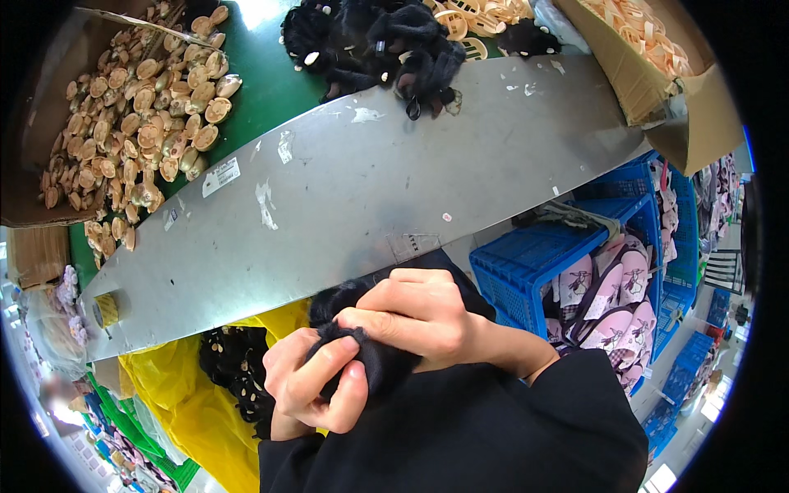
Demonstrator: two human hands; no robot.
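Both my hands are closed on a black plush piece (382,361) in front of my body, just off the near edge of the metal tabletop (345,197). My left hand (308,386) pinches its upper left part between thumb and fingers. Bent over the top, my right hand (423,316) presses its fingertips into the same spot, so the two hands nearly touch. Fingers cover much of the piece, and its full shape cannot be made out. More black plush pieces (378,45) lie heaped across the table. Others (234,370) fill a yellow bag (181,407) below my left hand.
At the far left, a cardboard box (33,107) spills beige and gold oval plastic parts (148,123). A second carton (625,78) at the far right holds peach-coloured plastic pieces (649,41). Blue crates (518,255) with pink slipper-shaped items (608,300) stand to my right.
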